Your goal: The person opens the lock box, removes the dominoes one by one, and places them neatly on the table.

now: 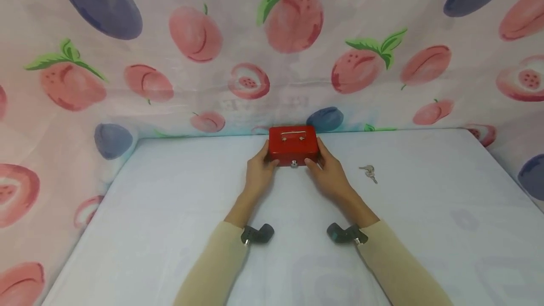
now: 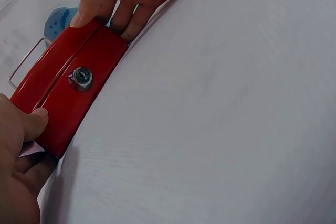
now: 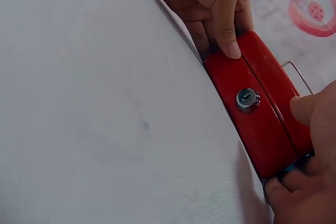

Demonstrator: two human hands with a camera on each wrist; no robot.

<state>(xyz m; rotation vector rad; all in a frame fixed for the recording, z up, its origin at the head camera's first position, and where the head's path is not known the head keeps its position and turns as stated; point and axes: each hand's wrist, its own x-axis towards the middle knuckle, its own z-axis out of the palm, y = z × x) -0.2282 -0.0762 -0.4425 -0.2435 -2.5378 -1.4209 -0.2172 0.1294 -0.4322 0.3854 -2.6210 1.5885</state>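
Note:
A red cash box (image 1: 293,146) with a thin wire handle on its lid and a round silver lock (image 2: 81,78) in its front stands at the back of the table. Its lid is down. My left hand (image 1: 258,168) grips the left end, thumb on the front face and fingers round the side. At the opposite end my right hand (image 1: 328,169) holds the box the same way, its thumb (image 3: 302,109) near the lid seam. Two small keys (image 1: 369,173), joined together, lie on the table to the right of my right hand.
White cloth covers the table (image 1: 178,211). Behind the box rises a fruit-patterned curtain (image 1: 238,27), which also hangs along both sides. A dark wrist mount (image 1: 257,234) sits on the left forearm, another (image 1: 347,233) on the right.

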